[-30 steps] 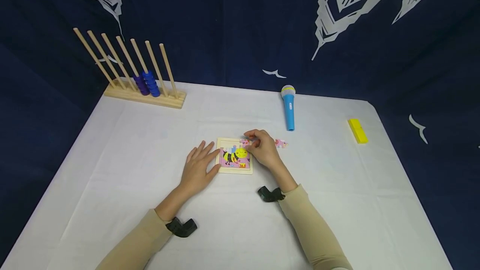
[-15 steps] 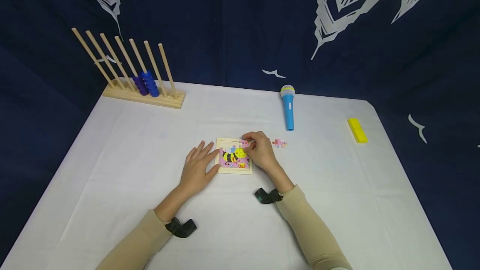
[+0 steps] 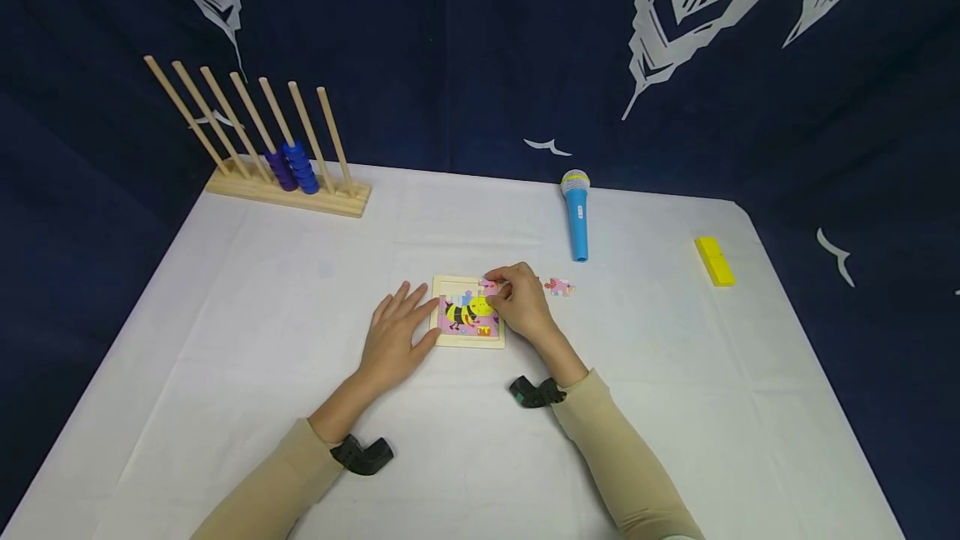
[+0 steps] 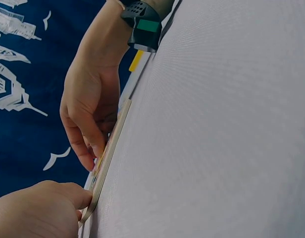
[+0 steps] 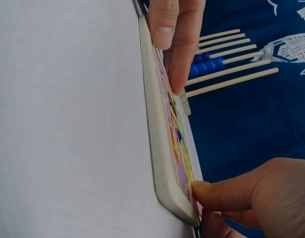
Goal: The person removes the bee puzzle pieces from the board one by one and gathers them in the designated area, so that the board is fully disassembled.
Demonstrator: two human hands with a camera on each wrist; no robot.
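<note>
A wooden-framed jigsaw puzzle (image 3: 468, 342) with a yellow-and-black bee on pink lies mid-table. My left hand (image 3: 397, 336) lies spread at its left side, with thumb and index fingertips on the frame's edge. My right hand (image 3: 525, 302) bends over the upper right corner, where thumb and fingers pinch a pink puzzle piece (image 3: 487, 282), partly hidden by the fingers. In the right wrist view the right thumb (image 5: 204, 193) is right at the picture's surface. A loose pink puzzle piece (image 3: 559, 287) lies just right of the right hand.
A blue toy microphone (image 3: 577, 219) lies behind the right hand. Farther right is a yellow block (image 3: 716, 262). At the back left stands a wooden peg rack (image 3: 292, 197) with upright rods and purple and blue beads. A dark patterned cloth (image 3: 480, 57) hangs behind the white table (image 3: 637, 440).
Since a second ago my right hand has shifted slightly left and down over the puzzle's upper right corner. More of the loose piece beside it shows. The left hand keeps its place.
</note>
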